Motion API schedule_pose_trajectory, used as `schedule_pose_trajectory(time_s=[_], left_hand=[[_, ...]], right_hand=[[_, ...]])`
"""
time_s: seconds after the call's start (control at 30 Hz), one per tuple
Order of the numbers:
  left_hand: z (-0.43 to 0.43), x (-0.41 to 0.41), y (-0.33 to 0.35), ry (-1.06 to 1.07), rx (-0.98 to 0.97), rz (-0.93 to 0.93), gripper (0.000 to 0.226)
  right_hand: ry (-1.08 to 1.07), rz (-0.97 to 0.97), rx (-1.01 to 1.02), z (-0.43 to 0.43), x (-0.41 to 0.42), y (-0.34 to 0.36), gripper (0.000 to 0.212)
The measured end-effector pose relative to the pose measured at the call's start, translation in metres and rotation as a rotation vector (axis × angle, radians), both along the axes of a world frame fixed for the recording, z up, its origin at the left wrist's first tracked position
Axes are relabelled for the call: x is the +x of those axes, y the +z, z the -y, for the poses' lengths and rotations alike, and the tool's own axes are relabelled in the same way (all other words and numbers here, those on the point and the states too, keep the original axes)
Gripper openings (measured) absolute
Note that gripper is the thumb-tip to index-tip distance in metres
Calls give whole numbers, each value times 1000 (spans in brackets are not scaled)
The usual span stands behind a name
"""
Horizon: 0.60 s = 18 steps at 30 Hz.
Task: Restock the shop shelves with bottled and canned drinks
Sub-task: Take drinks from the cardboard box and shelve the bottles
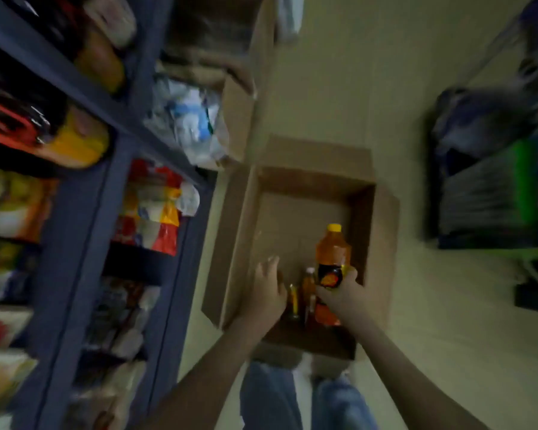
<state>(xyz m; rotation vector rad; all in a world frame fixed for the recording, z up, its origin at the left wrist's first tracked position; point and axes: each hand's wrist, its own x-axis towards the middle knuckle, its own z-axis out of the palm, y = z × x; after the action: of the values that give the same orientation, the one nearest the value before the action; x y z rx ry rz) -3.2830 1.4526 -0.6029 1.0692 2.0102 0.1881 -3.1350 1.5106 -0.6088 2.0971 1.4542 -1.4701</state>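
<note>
Orange bottle [333, 247] in right hand [339, 291]

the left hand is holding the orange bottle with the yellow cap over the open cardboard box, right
Not the left. In the head view the right hand grips the orange bottle with the yellow cap over the open cardboard box; the left hand reaches into the box beside it, fingers loosely spread.

The packets [156, 209] on the shelves [75, 212] are smeared, so no names can be read; the left edge cuts the shelves off; the label [330, 276] on the orange bottle [333, 252] is too fuzzy to read; the small bottles [308, 290] in the box [239, 243] are half hidden behind the hands; the left hand [267, 290] is blurry, so its grip cannot be told; the dark bags [485, 125] are a blur.
</note>
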Motion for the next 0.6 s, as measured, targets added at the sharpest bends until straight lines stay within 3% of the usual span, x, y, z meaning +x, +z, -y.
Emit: schedule_pose_trajectory(time_s=[0.13, 0.27, 0.43, 0.6], left_hand=[[40, -14, -128, -72, -175, -29, 58], [52, -21, -208, -177, -301, -113, 60], [52, -13, -240, -127, -364, -21, 61], [44, -16, -173, -7, -158, 15, 56]], right_hand=[[41, 73, -178, 46, 2, -149, 74], [28, 149, -167, 67, -13, -233, 79], [99, 181, -111, 87, -40, -247, 99], [192, 169, -131, 73, -51, -189, 94]])
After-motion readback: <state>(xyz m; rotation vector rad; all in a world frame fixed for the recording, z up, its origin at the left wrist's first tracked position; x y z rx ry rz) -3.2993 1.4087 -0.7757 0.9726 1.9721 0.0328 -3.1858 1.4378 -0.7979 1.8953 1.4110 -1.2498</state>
